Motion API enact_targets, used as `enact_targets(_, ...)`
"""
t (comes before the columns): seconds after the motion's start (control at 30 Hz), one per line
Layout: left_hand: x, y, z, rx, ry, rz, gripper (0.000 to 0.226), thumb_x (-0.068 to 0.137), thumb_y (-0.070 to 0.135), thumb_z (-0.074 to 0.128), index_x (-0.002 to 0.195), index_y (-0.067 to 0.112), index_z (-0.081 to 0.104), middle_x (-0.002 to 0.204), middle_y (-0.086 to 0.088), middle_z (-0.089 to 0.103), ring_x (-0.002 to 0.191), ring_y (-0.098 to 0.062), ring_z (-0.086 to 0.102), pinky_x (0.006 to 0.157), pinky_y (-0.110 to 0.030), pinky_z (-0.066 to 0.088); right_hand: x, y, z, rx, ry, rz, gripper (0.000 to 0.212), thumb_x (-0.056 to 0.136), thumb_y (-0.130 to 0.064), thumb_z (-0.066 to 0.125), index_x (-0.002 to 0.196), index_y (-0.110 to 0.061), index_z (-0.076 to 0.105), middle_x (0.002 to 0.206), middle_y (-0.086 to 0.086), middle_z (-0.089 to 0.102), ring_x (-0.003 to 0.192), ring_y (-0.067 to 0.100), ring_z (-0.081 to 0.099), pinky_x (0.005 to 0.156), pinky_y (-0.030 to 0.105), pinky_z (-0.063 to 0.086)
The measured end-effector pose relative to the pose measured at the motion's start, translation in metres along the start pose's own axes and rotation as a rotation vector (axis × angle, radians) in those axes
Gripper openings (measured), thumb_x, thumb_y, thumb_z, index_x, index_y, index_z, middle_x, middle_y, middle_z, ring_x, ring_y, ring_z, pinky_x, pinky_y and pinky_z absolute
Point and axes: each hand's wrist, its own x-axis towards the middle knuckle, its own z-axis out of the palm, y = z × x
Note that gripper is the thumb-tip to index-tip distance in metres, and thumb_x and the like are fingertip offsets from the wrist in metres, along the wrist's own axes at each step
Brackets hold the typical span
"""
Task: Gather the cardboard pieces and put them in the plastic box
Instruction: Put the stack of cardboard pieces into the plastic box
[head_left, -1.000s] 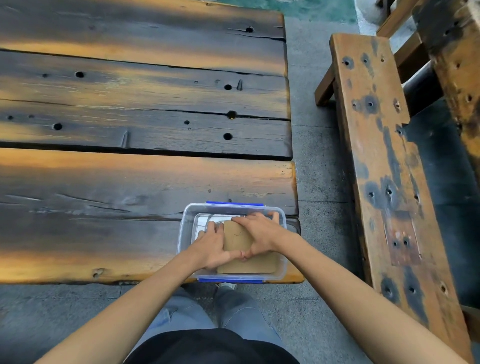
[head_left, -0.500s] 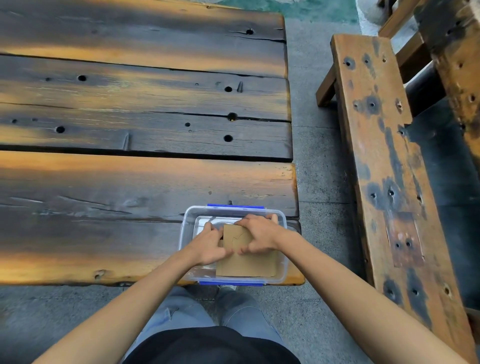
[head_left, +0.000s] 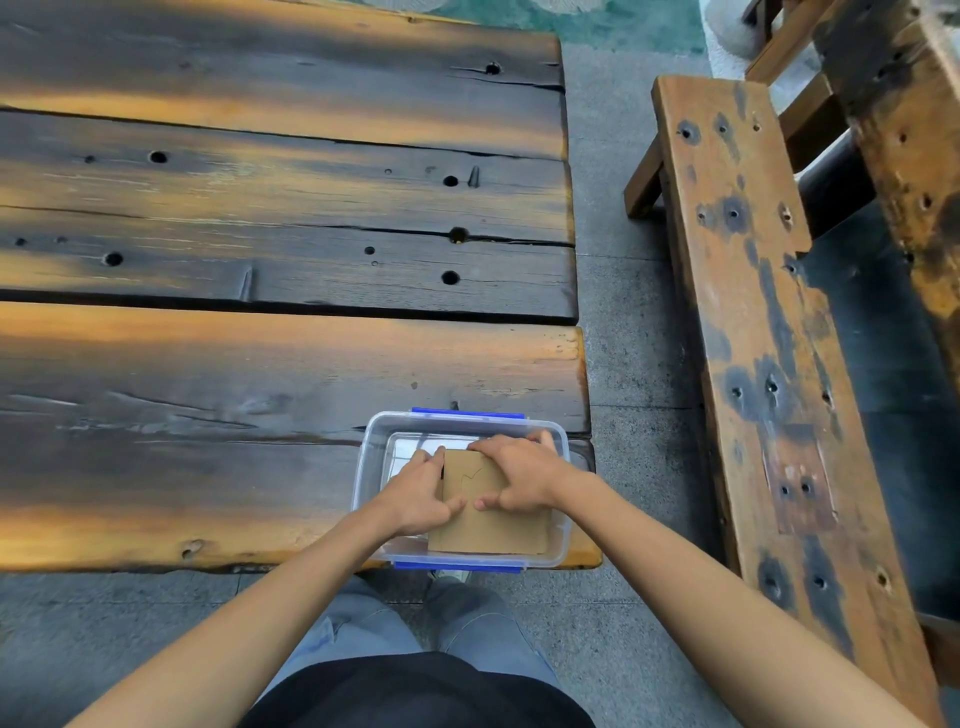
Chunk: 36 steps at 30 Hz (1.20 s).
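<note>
placing step: brown cardboard pieces (head_left: 488, 512) go down into the clear plastic box with blue clips (head_left: 563, 540), at the near right corner of the dark plank counter (head_left: 260, 374).
left hand (head_left: 415, 496) and right hand (head_left: 522, 475) lie on the stack, fingers spread and pressing it; next, i judge, seat it flat, then lift both hands clear.

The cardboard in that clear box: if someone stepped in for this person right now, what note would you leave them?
Left hand: pressing on the left side of the cardboard pieces.
Right hand: pressing on their top, fingers reaching toward the far rim.
The cardboard lies stacked inside the plastic box, at the near right corner of the wooden table.
Done: no cardboard seen on the table.
Left: settle the stack, withdraw both hands.
</note>
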Motion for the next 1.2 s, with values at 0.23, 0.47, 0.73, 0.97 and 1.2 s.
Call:
enact_targets(0.23,0.000,0.003,0.005,-0.037,0.052,0.004,0.055,0.087,0.037,0.069,0.134,0.016,0.050,0.123,-0.012,0.051,0.115,-0.029,0.056,0.101,-0.039,0.048,-0.003,-0.004,-0.004,0.001,0.003,0.021,0.087,0.081,-0.060,0.071,0.154,-0.027,0.036,0.155,-0.001,0.046,0.141,0.022,0.043,0.113,0.046,0.020)
enact_targets(0.47,-0.005,0.000,0.007,-0.102,0.086,0.001,0.052,0.084,0.037,0.070,0.131,0.019,0.058,0.115,-0.007,0.052,0.110,-0.024,0.057,0.097,-0.035,0.049,-0.025,0.002,-0.006,0.124,0.099,0.005,0.080,0.088,-0.046,0.071,0.154,-0.018,0.036,0.156,0.005,0.044,0.142,0.024,0.042,0.116,0.039,0.035)
enact_targets(0.73,-0.015,-0.008,0.009,-0.164,0.134,-0.015,0.066,0.090,0.043,0.063,0.148,0.019,0.043,0.133,-0.010,0.050,0.113,-0.028,0.060,0.105,-0.041,0.047,-0.047,0.007,-0.016,0.137,0.288,-0.003,0.050,0.097,-0.029,0.060,0.144,-0.014,0.052,0.147,0.004,0.055,0.137,0.021,0.048,0.114,0.033,0.034)
enact_targets(0.97,-0.052,-0.022,-0.017,-0.108,0.299,0.083,0.063,0.097,0.045,0.055,0.153,0.022,0.038,0.140,-0.008,0.046,0.120,-0.023,0.058,0.108,-0.041,0.043,-0.039,-0.018,-0.039,0.121,0.418,-0.081,0.040,0.098,-0.044,0.054,0.132,-0.023,0.063,0.127,-0.001,0.066,0.114,0.019,0.062,0.092,0.039,0.052)
enact_targets(1.2,-0.096,-0.045,-0.047,-0.177,0.512,0.121,0.053,0.098,0.043,0.055,0.147,0.025,0.047,0.131,-0.001,0.057,0.106,-0.014,0.062,0.097,-0.036,0.051,-0.014,-0.078,-0.055,0.074,0.416,-0.227,0.039,0.098,-0.047,0.053,0.128,-0.023,0.063,0.121,0.000,0.065,0.113,0.021,0.059,0.087,0.036,0.048)
